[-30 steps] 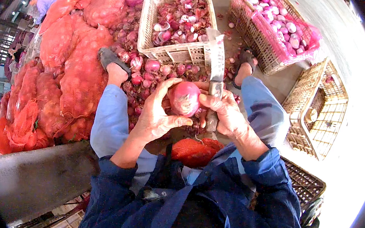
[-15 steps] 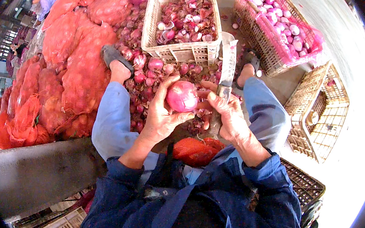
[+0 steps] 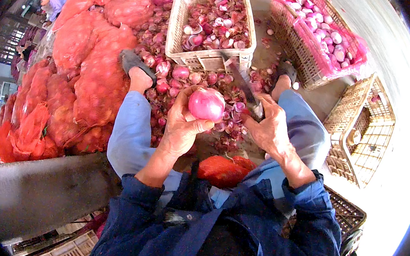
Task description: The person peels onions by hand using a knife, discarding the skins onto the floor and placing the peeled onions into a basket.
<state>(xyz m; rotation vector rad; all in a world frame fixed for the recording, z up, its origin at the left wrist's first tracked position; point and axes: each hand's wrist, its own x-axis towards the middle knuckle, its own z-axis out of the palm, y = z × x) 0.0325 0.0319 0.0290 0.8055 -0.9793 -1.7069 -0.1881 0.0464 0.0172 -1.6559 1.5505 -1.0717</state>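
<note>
A large red onion [image 3: 207, 104], smooth and bright pink, rests in my left hand [image 3: 181, 126], whose fingers and thumb curl round it. My right hand [image 3: 271, 127] grips the handle of a knife [image 3: 243, 82] with a broad, dark-looking blade. That blade slants up and to the left, over loose onions, and is apart from the onion I hold. Many unpeeled red onions [image 3: 180, 72] lie on the floor between my feet. Beyond the knife stands a cream plastic crate [image 3: 209, 58] holding onion skins and trimmings.
Red mesh sacks [image 3: 98, 78] of onions are piled on the left. At the far right, a crate lined with pink plastic [image 3: 314, 69] holds peeled onions. An open cream crate [image 3: 342, 114] lies nearer. A red mesh bag [image 3: 225, 171] is between my legs. A person [image 3: 58, 1] is in the distance.
The knife has swung from upright to slanting left, and my right hand has drawn away from the onion. My left hand still holds the onion. The whole view has shifted slightly.
</note>
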